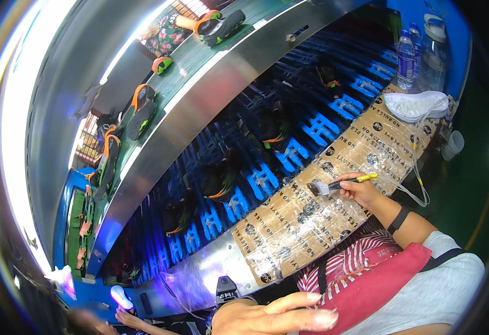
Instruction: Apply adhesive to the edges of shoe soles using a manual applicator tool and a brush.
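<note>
My right hand is closed around the dark handle of a flat brush. Yellow wrapping covers the handle's end, and its dark bristle end points left, over the cardboard-covered ledge. At the lower edge, my left hand has its fingers stretched out and holds nothing that I can see. Just behind that hand is a black device. A white shoe sole lies at the ledge's right end, with a pale cable hanging near it.
Dark shoes with orange trim stand on a blue-and-black slatted conveyor. More shoes ride an upper green belt. Bottles and a clear jug stand at the far right. At lower left, a co-worker's hand holds a white sole.
</note>
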A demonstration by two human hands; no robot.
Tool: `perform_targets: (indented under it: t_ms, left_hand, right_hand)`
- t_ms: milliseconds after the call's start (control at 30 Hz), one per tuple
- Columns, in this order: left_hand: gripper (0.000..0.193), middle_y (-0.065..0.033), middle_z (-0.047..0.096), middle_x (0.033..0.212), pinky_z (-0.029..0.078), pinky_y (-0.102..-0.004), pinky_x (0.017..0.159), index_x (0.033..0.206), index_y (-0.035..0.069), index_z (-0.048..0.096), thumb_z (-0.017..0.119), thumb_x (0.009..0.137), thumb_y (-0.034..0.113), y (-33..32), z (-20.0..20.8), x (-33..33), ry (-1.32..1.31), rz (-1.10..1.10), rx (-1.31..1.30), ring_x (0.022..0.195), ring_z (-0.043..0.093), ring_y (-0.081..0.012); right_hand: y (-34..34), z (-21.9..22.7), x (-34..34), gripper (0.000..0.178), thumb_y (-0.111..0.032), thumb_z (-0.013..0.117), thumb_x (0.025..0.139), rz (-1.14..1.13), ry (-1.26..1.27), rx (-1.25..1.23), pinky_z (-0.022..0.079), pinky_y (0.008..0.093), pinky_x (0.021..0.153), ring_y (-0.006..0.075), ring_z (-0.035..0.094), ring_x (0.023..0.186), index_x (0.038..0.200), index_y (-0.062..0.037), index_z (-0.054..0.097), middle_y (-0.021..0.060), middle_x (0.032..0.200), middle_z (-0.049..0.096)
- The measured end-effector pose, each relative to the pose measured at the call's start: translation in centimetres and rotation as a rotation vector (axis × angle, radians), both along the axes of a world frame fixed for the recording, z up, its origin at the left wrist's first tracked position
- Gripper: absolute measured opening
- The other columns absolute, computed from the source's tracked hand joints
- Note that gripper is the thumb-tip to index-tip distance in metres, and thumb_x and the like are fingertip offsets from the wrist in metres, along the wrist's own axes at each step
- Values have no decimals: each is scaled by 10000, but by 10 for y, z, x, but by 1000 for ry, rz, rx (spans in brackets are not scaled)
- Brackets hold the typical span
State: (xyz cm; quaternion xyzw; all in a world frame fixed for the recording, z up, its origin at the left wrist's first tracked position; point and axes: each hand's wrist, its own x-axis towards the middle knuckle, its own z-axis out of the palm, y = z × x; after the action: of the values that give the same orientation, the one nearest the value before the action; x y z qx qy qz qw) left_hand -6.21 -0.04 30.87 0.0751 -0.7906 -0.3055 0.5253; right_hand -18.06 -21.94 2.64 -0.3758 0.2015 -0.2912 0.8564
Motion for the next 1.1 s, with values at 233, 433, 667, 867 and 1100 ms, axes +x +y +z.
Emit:
perform_targets:
  t_ms: [233,433,667,867,1100]
  left_hand:
    - [409,-252,464,1205,203,-621,932,1176,385,524,343,859,569,4,-8,6,-126,73,89,1149,331,-530]
    - [403,-289,393,1240,258,-543,971,1057,1,552,489,865,350,19,-32,25,52,386,301,1189,343,-426]
    - [308,-103,577,1071,404,-257,844,1132,-26,531,511,874,140,-9,-209,132,390,1568,881,975,537,-142]
    - [275,-104,597,996,425,-252,783,1087,-22,561,508,854,116,-5,-290,152,111,1915,723,883,554,-150]
    - [234,-99,597,923,440,-257,730,1012,-8,611,516,814,73,-4,-298,152,-119,1991,484,826,566,-169]
  right_hand:
    - [-5,-2,1,222,-83,598,807,35,-3,23,395,168,495,73,511,557,1008,11,581,52,699,587]
    - [4,-1,7,230,-96,588,815,65,-26,15,396,171,499,72,505,556,1015,16,575,47,699,581]
    - [2,0,1,250,-84,592,807,53,4,35,405,179,504,81,508,560,1026,33,566,64,703,582]
    - [1,10,0,257,-81,601,787,52,29,48,409,165,504,79,514,554,1016,37,585,63,690,586]
    - [0,2,5,245,-90,590,795,-29,37,17,398,186,490,95,494,544,1005,33,569,69,675,572]
